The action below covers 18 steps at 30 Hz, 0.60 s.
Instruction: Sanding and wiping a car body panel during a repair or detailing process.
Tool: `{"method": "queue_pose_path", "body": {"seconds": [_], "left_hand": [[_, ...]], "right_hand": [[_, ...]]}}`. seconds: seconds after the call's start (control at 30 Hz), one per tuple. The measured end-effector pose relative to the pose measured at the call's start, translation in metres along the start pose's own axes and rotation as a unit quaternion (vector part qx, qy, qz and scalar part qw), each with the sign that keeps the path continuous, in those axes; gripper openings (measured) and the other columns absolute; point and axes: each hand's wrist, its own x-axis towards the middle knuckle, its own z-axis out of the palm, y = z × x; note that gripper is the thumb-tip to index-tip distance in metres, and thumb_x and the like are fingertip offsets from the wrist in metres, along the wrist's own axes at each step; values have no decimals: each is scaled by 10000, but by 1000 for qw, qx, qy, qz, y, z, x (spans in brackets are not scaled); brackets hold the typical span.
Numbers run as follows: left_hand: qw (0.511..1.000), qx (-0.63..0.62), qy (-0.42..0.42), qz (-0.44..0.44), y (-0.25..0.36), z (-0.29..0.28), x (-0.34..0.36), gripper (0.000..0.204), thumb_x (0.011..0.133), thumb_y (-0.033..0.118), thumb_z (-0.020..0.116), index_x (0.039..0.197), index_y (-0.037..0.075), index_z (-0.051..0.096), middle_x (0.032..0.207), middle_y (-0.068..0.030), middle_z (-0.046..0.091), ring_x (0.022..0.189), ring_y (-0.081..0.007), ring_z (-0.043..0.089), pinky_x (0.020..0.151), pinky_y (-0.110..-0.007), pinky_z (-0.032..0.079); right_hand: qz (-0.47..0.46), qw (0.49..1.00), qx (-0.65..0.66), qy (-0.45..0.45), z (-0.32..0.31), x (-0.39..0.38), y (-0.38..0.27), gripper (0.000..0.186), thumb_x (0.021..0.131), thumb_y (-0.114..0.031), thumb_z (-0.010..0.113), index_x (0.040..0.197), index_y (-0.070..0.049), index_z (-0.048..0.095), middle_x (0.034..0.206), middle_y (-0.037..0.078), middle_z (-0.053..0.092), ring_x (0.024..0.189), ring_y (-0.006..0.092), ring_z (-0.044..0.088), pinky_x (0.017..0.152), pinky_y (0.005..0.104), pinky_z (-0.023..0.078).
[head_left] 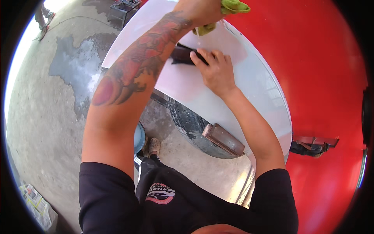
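Note:
My left hand is closed around a wet, yellow-green cloth at the top of the view. Part of the cloth hangs below the hand, and water drips from it. Below and to the right, my right hand grips a dark sanding block with its fingers over the right end. The block lies against a glossy, pale white curved panel that looks like a vehicle fender. My left forearm hides part of the panel and the block's left end.
Under the panel are a black tyre and a grey-brown rectangular piece. A blue bucket stands by my shoe. Red bodywork fills the right side. Wet patches mark the concrete; another person's feet show far left.

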Motion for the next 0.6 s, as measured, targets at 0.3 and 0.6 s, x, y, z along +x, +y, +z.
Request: {"method": "queue_pose_path", "body": {"seconds": [0.3,0.6], "left_hand": [[945,114,76,-297,-175,-79,-174,525,783,319,850,1264,191,683,1085,-138,759,1008,-365,729,880,-425,575],[911,25,8,-411,-156,-88,-190,909,646,445,941,1405,100,578,1199,-226,708,1150,-383,677,1025,-439,529]], "right_hand": [[-26,993,-100,65,8,76,54,451,831,-80,632,1244,-240,719,1213,3,647,966,240,581,759,417,444],[-73,996,-20,-41,-22,-21,7,424,820,-81,663,1215,-203,754,1259,27,632,995,251,547,784,393,401]]}}
